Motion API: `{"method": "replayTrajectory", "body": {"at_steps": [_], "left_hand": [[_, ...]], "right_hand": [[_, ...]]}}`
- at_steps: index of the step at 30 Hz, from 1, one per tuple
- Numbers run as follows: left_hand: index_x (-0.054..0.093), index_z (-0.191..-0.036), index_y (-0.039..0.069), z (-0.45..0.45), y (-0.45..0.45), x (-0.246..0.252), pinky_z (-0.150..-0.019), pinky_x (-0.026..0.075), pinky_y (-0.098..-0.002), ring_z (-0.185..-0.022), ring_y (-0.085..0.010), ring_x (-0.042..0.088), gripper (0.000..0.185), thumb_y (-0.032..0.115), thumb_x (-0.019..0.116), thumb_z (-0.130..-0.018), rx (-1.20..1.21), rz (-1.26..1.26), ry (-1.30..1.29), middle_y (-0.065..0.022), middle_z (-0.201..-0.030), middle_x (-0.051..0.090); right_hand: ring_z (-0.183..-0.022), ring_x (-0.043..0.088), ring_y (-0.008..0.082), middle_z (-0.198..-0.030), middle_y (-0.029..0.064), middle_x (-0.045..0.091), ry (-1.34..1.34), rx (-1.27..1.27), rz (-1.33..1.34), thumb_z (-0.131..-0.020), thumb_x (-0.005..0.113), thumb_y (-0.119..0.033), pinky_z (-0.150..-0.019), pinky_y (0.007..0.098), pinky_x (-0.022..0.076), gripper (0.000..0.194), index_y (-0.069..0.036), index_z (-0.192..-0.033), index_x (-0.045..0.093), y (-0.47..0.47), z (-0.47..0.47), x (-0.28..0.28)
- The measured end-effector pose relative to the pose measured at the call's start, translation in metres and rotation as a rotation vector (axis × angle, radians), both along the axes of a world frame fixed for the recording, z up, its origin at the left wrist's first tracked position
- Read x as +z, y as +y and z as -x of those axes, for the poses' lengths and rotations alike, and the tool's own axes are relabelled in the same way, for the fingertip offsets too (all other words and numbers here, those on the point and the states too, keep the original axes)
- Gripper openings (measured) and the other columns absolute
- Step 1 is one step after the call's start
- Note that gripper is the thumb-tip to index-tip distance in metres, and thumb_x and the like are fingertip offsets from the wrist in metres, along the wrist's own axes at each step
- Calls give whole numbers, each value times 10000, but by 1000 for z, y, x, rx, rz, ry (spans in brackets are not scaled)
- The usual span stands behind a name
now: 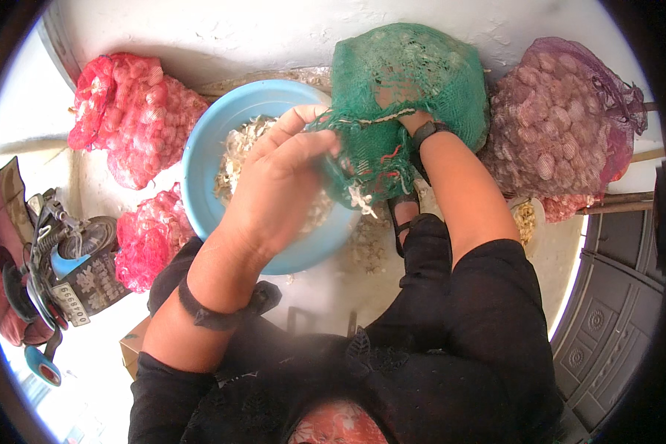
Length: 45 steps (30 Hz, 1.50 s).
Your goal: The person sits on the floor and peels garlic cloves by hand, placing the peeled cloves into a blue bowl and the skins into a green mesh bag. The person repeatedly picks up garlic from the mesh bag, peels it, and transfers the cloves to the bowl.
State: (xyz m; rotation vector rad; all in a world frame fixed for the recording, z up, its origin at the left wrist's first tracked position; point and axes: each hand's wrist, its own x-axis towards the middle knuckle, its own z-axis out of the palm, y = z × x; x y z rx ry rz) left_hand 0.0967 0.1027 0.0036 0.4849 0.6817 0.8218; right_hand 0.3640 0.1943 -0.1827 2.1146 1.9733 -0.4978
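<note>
My left hand (277, 177) grips the loose mouth of a green mesh bag (444, 72) between thumb and fingers. Through that mouth goes my right hand (400, 95), which shows only dimly behind the mesh. Whether its fingers hold anything is hidden. Pale contents show through the bag's upper part, too blurred to name. Frayed white and red strands hang from the slack mesh at the front. Below my left hand stands a light blue plastic basin (201, 191), partly filled with dry, papery garlic skins (238, 150).
Red mesh sacks of garlic bulbs (139, 111) (152, 238) lie left of the basin. A purple mesh sack of bulbs (549, 116) leans at the right, near a bowl of peelings (524, 222). A motorbike (72, 250) stands far left, a dark panelled door (605, 316) far right.
</note>
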Motion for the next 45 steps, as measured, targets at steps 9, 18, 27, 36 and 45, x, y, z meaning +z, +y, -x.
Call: {"method": "replayTrajectory", "body": {"at_steps": [9,18,27,36,45], "left_hand": [[575,-1082,51,3,4,-7,-853,474,-331,-889,-156,578,159,74,532,-931,-24,-26,55,-29,-955,602],[569,-1049,84,3,11,-15,-898,463,-371,-950,-163,579,114,93,508,-953,64,-17,114,-14,-965,583],[576,-1037,61,10,19,-17,-847,478,-335,-901,-167,596,111,51,547,-931,94,13,97,-43,-966,615],[576,-1068,52,6,15,-17,-854,490,-338,-931,-171,609,133,42,557,-937,118,40,168,-65,-987,638],[512,-1202,15,9,16,-8,-973,485,-360,-1077,-229,611,229,81,510,-983,176,-6,204,-134,-1169,621]], "right_hand": [[-892,664,308,-990,134,699,45,61,-53,-924,573,-264,-802,465,518,289,-15,-1059,638,-9,18,7],[-881,662,321,-981,143,696,75,98,-60,-915,583,-255,-791,462,518,281,-16,-1051,643,-7,31,14],[-869,660,333,-972,152,694,2,-23,11,-906,592,-246,-779,459,518,273,-16,-1043,648,-13,-1,13],[-858,659,345,-963,161,691,-44,-137,91,-897,601,-237,-768,456,518,265,-17,-1035,653,-22,-25,20],[-847,657,357,-953,169,689,-74,-215,163,-888,611,-228,-756,452,518,257,-17,-1027,657,-29,-35,29]]}}
